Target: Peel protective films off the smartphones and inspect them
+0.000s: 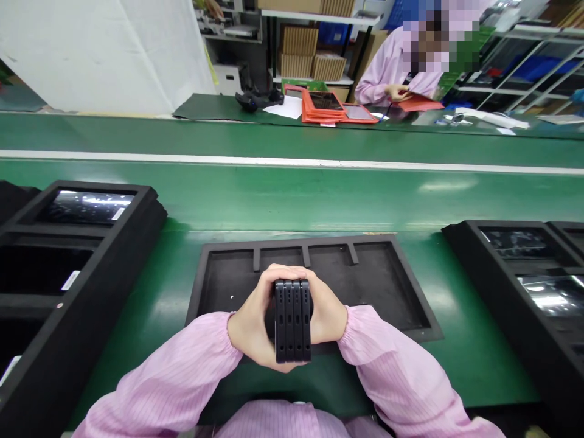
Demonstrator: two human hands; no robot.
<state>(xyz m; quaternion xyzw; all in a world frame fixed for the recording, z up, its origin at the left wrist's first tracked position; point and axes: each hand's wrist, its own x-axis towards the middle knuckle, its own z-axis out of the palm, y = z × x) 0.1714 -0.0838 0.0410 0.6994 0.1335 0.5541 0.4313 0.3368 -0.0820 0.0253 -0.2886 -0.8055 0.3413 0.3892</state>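
Left hand: fingers (255,322) wrapped round one side of the stack, grasping it
Right hand: fingers (326,313) closed on the opposite side
Four black devices (292,320): between both hands' fingers, pressed face to face, port ends toward the camera
Black foam tray (378,283): beneath and beyond the fingers; contact unclear
Foam stack with screens (132,255): well left of the fingers
Second foam stack (495,289): well right of them
Co-worker's sleeve (381,67): far beyond the fingers, across the green belt (292,194)
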